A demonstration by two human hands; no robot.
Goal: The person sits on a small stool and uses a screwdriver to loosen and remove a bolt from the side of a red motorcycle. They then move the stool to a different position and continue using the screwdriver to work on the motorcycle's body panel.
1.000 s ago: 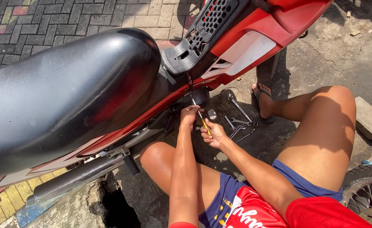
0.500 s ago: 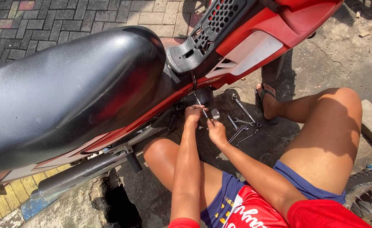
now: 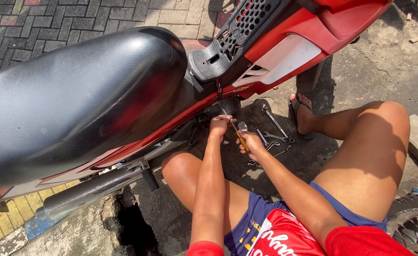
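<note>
Screwdriver (image 3: 237,134) with a yellow handle and thin steel shaft sits in my right hand (image 3: 252,142); the grip is closed around the handle, fingers curled tight. The tip points up and away from me, into the dark recess below the red side panel (image 3: 284,52) of the motorcycle, just under the black seat (image 3: 76,99). My left hand (image 3: 220,125) rests at the shaft near the tip, fingers folded; I cannot tell whether it pinches the shaft or merely steadies against the engine housing.

Handling, as I judge it: the tool is light and rigid. The bare shaft is slim and smooth and likely to slip under twisting load, so it serves for guidance only. I take hold at the thick handle for torque.

Several steel wrenches (image 3: 273,135) lie on the concrete ground (image 3: 384,66) just beyond my right hand, between it and my sandalled foot (image 3: 303,116). A tyre (image 3: 415,220) shows at the lower right edge.
</note>
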